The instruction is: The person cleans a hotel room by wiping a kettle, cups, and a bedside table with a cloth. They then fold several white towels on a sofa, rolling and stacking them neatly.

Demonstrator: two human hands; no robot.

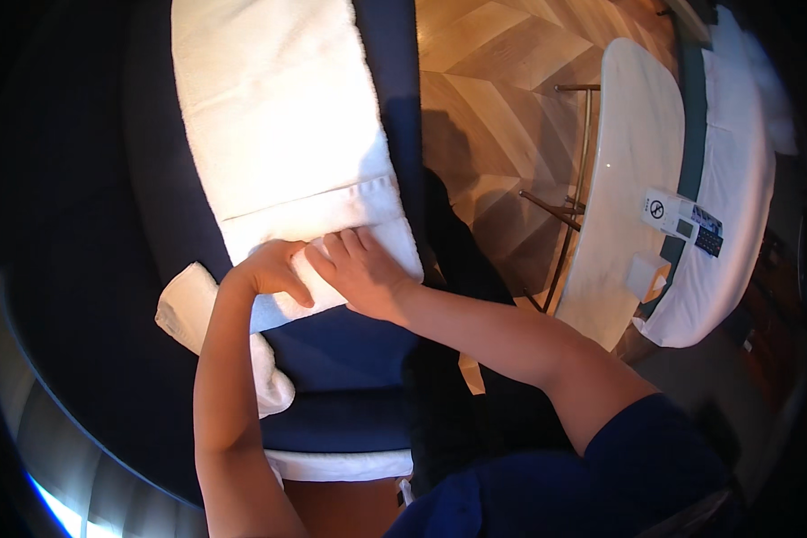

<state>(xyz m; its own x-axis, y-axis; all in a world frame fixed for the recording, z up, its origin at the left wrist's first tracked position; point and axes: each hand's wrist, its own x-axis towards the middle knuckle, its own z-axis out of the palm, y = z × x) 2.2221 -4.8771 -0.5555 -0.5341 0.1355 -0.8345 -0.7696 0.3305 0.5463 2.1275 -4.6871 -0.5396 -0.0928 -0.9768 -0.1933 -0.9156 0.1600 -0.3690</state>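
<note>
A long white terry towel (pixel 282 114) lies flat over a dark blue upholstered seat (pixel 343 350), its near end folded or rolled over towards the far end. My left hand (pixel 276 269) rests on the left part of this near end, thumb apart from the fingers. On the right part lies my right hand (pixel 360 269), its fingers bent on the cloth and close to the left hand. Whether either hand grips the cloth is not plain. Beneath my left forearm is a rolled white towel (pixel 188 306), whose other end shows to the right of the forearm.
To the right, a white oval table (pixel 619 161) with brown metal legs stands on a wooden floor (pixel 511 87). On it are a no-smoking sign (pixel 657 209), a remote control (pixel 709 241) and a tissue box (pixel 647 277). White cloth (pixel 740 175) covers furniture beyond. Curtains (pixel 74 464) hang at lower left.
</note>
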